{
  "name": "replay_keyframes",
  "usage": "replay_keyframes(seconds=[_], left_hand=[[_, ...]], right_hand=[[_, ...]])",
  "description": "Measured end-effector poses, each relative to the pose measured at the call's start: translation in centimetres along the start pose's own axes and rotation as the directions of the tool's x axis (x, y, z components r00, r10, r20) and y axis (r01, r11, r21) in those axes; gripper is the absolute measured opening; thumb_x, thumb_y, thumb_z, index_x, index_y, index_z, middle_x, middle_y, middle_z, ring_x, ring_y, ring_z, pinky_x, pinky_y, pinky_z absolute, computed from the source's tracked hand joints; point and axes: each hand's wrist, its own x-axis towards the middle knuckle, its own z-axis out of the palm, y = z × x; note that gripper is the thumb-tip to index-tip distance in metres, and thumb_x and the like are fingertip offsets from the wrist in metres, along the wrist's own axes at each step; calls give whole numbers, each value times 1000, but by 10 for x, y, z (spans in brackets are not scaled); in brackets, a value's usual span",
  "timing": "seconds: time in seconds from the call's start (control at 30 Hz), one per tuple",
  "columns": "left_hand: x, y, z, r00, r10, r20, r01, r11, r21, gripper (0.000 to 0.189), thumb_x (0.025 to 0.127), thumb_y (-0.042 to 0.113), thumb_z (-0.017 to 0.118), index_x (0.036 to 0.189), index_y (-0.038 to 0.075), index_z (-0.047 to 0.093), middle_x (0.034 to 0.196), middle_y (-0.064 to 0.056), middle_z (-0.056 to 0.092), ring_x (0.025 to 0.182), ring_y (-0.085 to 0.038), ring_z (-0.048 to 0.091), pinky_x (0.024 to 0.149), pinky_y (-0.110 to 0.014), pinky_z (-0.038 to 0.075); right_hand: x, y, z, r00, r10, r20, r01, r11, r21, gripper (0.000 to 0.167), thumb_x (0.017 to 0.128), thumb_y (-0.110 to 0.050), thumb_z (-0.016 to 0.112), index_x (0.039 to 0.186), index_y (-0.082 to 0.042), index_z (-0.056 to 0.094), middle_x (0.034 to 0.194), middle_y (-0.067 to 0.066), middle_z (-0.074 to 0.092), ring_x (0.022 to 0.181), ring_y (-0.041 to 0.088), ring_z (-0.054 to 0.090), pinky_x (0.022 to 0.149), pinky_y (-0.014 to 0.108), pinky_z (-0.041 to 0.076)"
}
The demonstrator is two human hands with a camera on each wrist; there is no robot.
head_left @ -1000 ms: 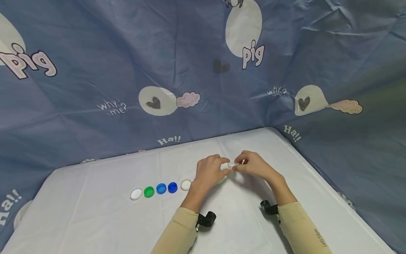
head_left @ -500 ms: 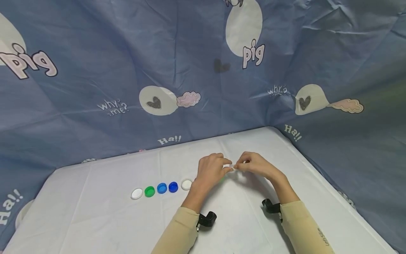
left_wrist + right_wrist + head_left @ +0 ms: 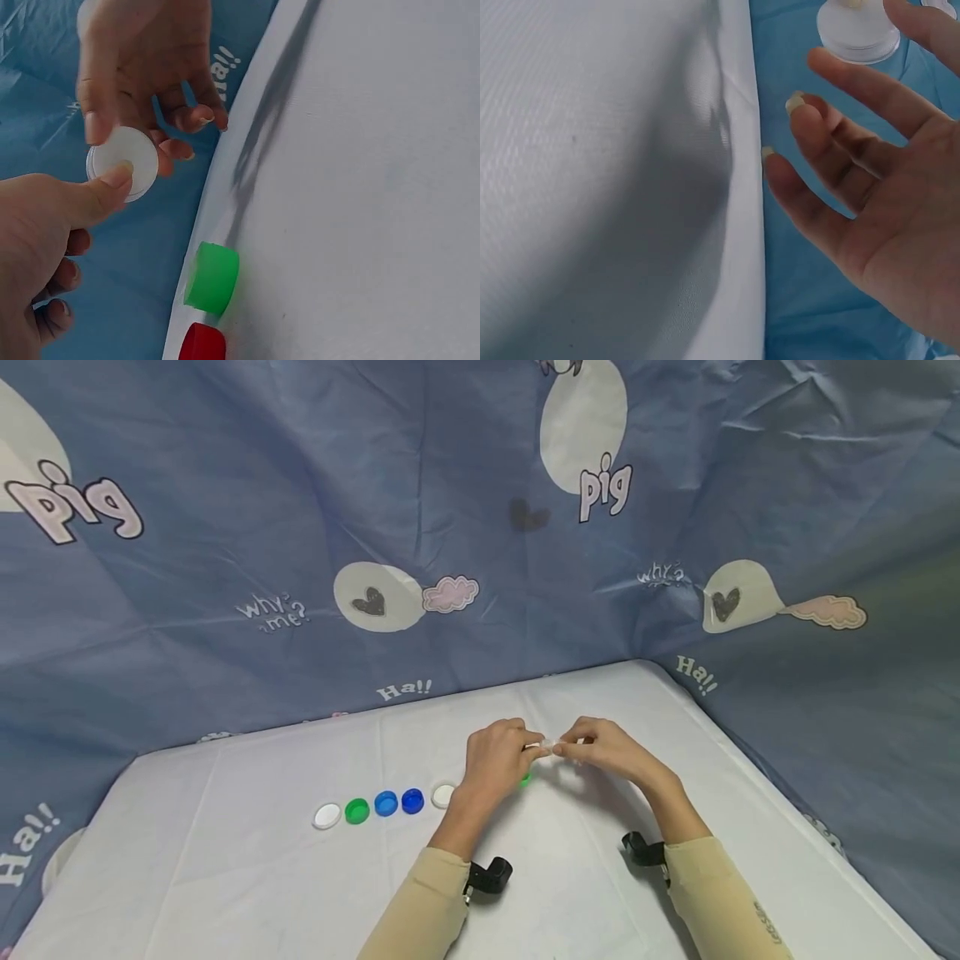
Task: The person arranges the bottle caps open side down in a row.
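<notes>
A white round cap (image 3: 139, 169) with a layered rim is held up above the table's far part. My left hand (image 3: 495, 752) pinches it, the thumb pressed on its flat face. My right hand (image 3: 611, 749) is at the cap's other side. In the right wrist view its index finger (image 3: 870, 90) and thumb (image 3: 930, 26) are spread at opposite edges of the white cap (image 3: 859, 34), the other fingers loosely bent. A green cap (image 3: 213, 277) and a red cap (image 3: 204, 345) stand on the table below; the left hand mostly hides them in the head view.
Along the white table (image 3: 247, 877) runs a row of caps: white (image 3: 327, 816), green (image 3: 357, 811), light blue (image 3: 386, 803), dark blue (image 3: 412, 801) and white (image 3: 443, 794). A blue printed cloth (image 3: 450, 527) hangs behind the table's far edge.
The white cap has turned and shifted slightly between the fingertips. My right hand's fingers have changed position around its edge. The row of caps stays put.
</notes>
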Motion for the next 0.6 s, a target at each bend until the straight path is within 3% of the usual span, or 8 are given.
replay_keyframes(seconds=[0.3, 0.6], left_hand=[[1, -1, -4, 991, -118, 56, 124, 986, -109, 31, 84, 52, 71, 108, 34, 78, 75, 13, 58, 64, -4, 50, 52, -22, 37], [0, -2, -3, 978, -184, 103, 201, 961, -189, 30, 85, 52, 72, 106, 33, 79, 73, 14, 57, 67, -4, 51, 56, -25, 39]], right_hand=[[-4, -7, -1, 980, -139, -141, 124, 987, -105, 22, 85, -25, 78, 105, -17, 77, 90, -3, 64, 72, 16, 52, 62, 29, 45], [-1, -7, 1, 965, -174, -197, 151, 981, -125, 13, 85, -22, 79, 97, -16, 79, 88, -3, 64, 73, 15, 49, 62, 27, 42]])
